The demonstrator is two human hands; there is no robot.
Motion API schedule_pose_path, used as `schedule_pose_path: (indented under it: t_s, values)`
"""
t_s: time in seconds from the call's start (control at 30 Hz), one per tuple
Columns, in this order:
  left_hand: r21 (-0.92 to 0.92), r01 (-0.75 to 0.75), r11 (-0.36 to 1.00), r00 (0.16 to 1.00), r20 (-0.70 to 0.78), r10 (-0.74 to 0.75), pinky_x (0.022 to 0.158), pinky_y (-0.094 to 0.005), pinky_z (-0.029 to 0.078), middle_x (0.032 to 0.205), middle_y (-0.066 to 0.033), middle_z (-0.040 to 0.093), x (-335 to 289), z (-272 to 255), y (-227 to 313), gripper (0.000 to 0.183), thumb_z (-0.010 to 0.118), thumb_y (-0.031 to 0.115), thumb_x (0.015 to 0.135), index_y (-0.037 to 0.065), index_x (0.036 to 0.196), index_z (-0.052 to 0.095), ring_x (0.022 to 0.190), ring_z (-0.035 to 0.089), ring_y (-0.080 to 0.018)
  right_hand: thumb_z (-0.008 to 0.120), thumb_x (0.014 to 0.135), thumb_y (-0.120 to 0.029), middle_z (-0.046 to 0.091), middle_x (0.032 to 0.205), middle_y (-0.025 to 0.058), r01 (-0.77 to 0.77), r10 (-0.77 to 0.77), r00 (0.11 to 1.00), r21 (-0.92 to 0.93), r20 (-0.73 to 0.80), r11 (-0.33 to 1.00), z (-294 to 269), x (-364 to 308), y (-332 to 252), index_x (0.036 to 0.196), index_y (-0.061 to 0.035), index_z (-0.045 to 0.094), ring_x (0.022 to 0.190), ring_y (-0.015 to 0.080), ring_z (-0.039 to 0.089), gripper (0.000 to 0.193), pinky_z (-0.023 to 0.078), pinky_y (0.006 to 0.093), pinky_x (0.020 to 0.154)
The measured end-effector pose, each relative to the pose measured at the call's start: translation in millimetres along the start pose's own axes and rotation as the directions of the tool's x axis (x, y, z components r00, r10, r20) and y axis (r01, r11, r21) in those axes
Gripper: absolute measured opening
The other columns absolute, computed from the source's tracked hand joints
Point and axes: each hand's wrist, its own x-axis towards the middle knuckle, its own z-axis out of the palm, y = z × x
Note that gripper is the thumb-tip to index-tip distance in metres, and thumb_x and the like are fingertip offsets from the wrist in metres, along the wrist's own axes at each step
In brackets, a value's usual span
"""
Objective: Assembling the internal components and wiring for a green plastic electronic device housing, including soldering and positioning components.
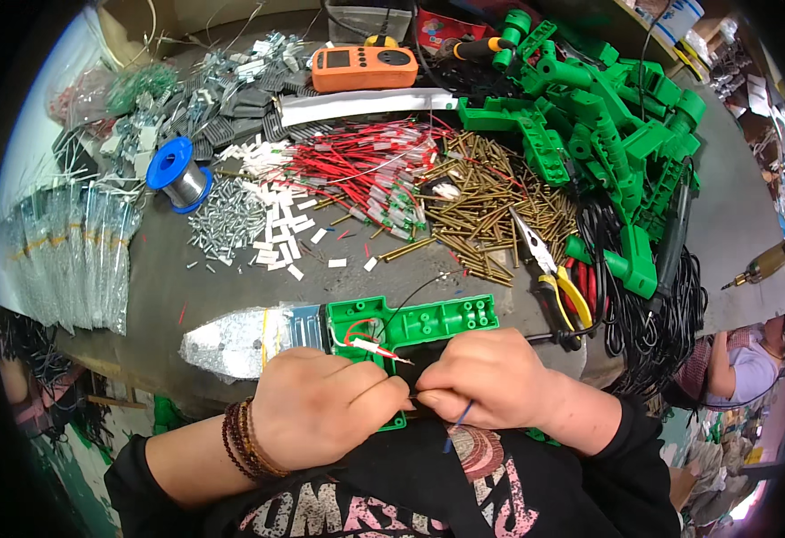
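Note:
My left hand [325, 403] and my right hand [491, 381] meet fingertip to fingertip in front of my chest, both closed in a pinch. A thin blue wire [461, 425] hangs below my right fingers. Whatever lies between the left fingertips is too small to make out. Just beyond my hands is a green plastic housing half [442, 320], its near part covered by them. Red and white wires with a white sleeve [373, 348] stick out of it, and a thin black wire [419, 294] arches over it. A foil-covered, blade-shaped plate [231, 342] extends from its left end.
Brass screws [478, 202], red wired parts [357, 157], white sleeves [276, 224] and small screws [222, 220] lie in heaps beyond. Pliers [554, 278], black cables [621, 305] and green housings [608, 125] fill the right; a solder spool [180, 177] and an orange meter [364, 69] stand farther back.

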Motion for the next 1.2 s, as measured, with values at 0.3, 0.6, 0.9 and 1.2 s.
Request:
schedule_pose_path:
  t_s: [0.3, 0.6, 0.9, 1.2]
  values:
    - [-0.232, 0.218, 0.948, 0.923, -0.267, -0.278, 0.061, -0.0355, 0.050, 0.082, -0.0105, 0.068, 60, -5, -20, 0.027, 0.079, 0.020, 0.081, 0.003, 0.101, 0.071, 0.067, 0.064, -0.0273, 0.078, 0.085, -0.011, 0.070, 0.088, 0.0103, -0.355, 0.401, 0.916, 0.507, 0.020, 0.786, -22, -19, 3, 0.102, -0.0007, 0.074, 0.078, 0.0190, 0.068, 0.020, 0.053, 0.0290, 0.070]
    - [-0.540, 0.180, 0.822, 0.971, -0.037, -0.237, 0.066, -0.0308, 0.051, 0.081, -0.0093, 0.069, 61, 14, -38, 0.012, 0.071, 0.007, 0.088, 0.000, 0.097, 0.076, 0.073, 0.066, -0.0209, 0.068, 0.092, -0.002, 0.070, 0.087, 0.0061, -0.549, 0.710, 0.704, 0.618, -0.021, 0.563, -6, -2, -4, 0.110, 0.0035, 0.069, 0.073, 0.0094, 0.067, 0.018, 0.054, 0.0240, 0.067]
    - [-0.601, 0.147, 0.785, 0.962, -0.099, -0.256, 0.067, -0.0277, 0.050, 0.089, -0.0104, 0.067, 55, 17, -39, 0.017, 0.069, 0.005, 0.090, -0.002, 0.105, 0.074, 0.077, 0.064, -0.0174, 0.074, 0.089, -0.010, 0.070, 0.078, 0.0024, -0.505, 0.707, 0.680, 0.575, -0.195, 0.644, 9, 9, -4, 0.094, 0.0023, 0.069, 0.067, 0.0031, 0.062, 0.014, 0.050, 0.0210, 0.060]
    - [-0.508, 0.140, 0.850, 0.961, -0.138, -0.241, 0.071, -0.0350, 0.051, 0.085, -0.0112, 0.068, 57, 17, -37, 0.016, 0.067, 0.010, 0.091, 0.000, 0.102, 0.074, 0.077, 0.065, -0.0252, 0.073, 0.087, -0.007, 0.069, 0.075, 0.0062, -0.495, 0.626, 0.736, 0.425, -0.257, 0.757, 6, 17, -9, 0.091, 0.0031, 0.069, 0.062, 0.0072, 0.063, 0.012, 0.051, 0.0237, 0.057]
